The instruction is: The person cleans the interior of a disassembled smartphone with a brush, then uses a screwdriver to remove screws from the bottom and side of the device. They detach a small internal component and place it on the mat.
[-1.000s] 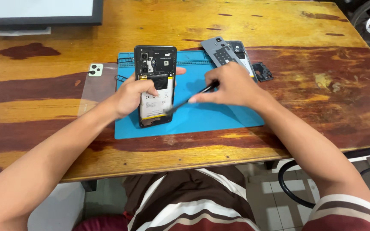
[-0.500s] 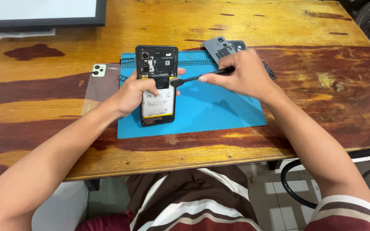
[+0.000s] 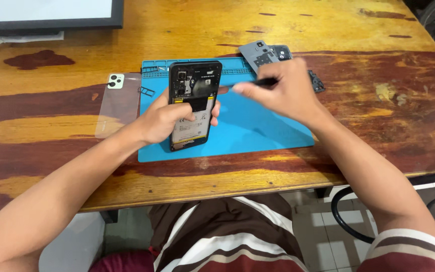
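Left hand (image 3: 164, 118) grips opened phone (image 3: 193, 103); right hand (image 3: 283, 90) pinches thin black tool (image 3: 264, 81).

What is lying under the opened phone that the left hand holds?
The opened phone rests on a blue work mat, which lies on the wooden table. The left hand grips its lower part. Whether anything small lies beneath the phone cannot be seen; the phone covers that spot.

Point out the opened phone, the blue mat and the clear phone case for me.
Opened phone (image 3: 193, 80): head view, on its exposed upper board.
Blue mat (image 3: 258, 128): head view, on its bare middle.
Clear phone case (image 3: 117, 108): head view, on its transparent back.
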